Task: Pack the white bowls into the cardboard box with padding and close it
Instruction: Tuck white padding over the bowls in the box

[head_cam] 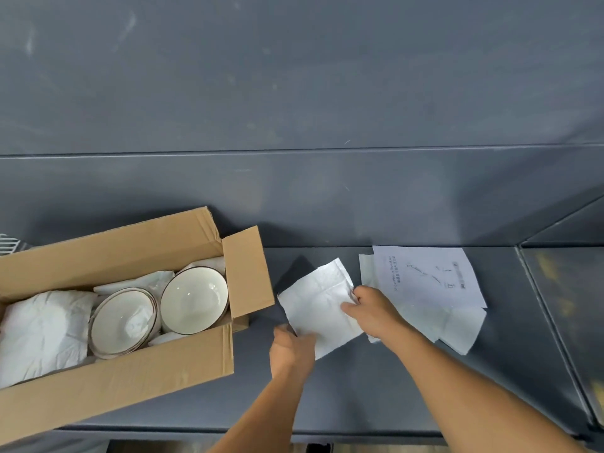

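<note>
An open cardboard box lies at the left with its flaps out. Inside, a white bowl leans on its side at the right end. Beside it stands a stack of white bowls with crumpled paper in the top one. White padding paper fills the box's left part. To the right of the box, both hands hold one white paper sheet above the table. My left hand pinches its near corner. My right hand grips its right edge.
More white sheets lie on the grey table at the right, with a printed instruction page on top. A grey wall rises behind. The table's front edge runs near the bottom; a seam and side panel lie at the far right.
</note>
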{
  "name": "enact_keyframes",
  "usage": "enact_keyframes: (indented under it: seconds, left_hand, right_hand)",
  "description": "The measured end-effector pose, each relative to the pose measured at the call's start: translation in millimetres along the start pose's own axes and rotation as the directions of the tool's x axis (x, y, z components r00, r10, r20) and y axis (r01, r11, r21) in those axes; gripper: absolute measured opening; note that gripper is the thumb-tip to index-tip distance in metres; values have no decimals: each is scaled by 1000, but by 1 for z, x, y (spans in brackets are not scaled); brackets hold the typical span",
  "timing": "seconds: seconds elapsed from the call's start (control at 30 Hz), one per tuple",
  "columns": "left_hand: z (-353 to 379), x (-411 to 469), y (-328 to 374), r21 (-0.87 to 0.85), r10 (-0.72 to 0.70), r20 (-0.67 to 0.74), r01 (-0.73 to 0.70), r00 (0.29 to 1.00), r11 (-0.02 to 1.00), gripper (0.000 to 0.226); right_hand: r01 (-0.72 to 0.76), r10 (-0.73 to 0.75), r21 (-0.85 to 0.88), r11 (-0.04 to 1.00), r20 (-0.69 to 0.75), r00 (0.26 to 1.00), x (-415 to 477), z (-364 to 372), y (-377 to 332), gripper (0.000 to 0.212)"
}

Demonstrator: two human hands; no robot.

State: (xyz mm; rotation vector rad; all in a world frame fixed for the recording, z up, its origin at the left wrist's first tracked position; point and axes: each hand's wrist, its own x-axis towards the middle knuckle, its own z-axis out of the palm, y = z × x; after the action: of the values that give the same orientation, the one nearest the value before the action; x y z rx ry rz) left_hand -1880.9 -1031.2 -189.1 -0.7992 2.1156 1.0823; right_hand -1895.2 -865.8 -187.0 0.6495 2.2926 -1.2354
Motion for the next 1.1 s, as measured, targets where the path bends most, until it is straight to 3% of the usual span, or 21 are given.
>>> enact_keyframes:
  seconds: [0.23, 0.4, 0.6, 0.77, 0.97, 1.1]
  left_hand:
    - [4, -22, 16, -69, 160, -18, -160, 987, 985, 24]
    - [-6, -48, 33, -156, 294, -52, -299, 954, 941, 13]
    - [-47, -61, 44, -202, 380, -142, -402, 914, 893, 28]
    - [-97, -55, 31, -236, 343, -274, -408, 899, 882, 33]
    - [-155, -43, 2, -278, 290, -374, -405, 881, 871, 30]
    - [-189, -30, -18, -307, 239, -423, -386, 874, 870, 32]
  right_hand:
    - [15, -5, 152, 988, -66, 998, -23, -37, 0, 38]
    - [-1, 43, 289, 957, -140, 989, -39, -56, -5, 26]
    - [116, -36, 384, 916, -209, 977, -57, -54, -41, 36]
    - [228, -168, 325, 918, -204, 965, -66, -21, -87, 34]
    - [291, -265, 188, 938, -148, 953, -70, 30, -133, 36]
    - [303, -292, 185, 935, -82, 953, -67, 65, -154, 36]
